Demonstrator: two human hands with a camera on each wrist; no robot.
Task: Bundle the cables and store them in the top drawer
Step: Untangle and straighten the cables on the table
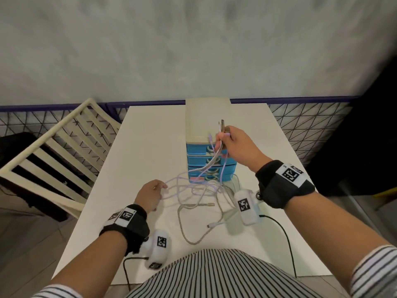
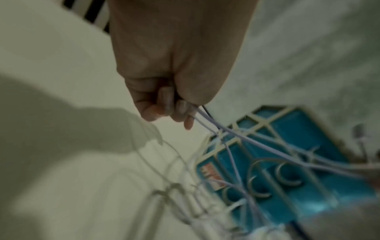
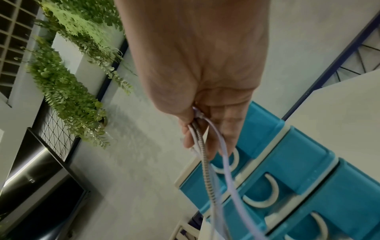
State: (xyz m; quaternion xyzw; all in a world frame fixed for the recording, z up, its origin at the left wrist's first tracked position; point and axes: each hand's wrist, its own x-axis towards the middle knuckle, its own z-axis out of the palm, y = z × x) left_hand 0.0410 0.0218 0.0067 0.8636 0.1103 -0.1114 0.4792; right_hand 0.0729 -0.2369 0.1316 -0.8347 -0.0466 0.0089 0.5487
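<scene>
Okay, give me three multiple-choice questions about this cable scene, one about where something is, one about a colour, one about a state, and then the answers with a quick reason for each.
1. Where does the drawer unit stand?
A. On the white table, at its far side
B. On the chair
C. On the floor

2. What colour are the drawer fronts?
A. Red
B. Blue
C. Black

3. What is the state of the cables?
A. Coiled and tied in a neat bundle
B. Shut inside the top drawer
C. Loose, partly held by both hands, partly lying on the table

Answers:
1. A, the unit stands on the tabletop near its far edge.
2. B, the fronts are blue in a cream frame.
3. C, the right hand grips the cable ends raised, the left hand holds loops, and the rest trail untied on the table.
</scene>
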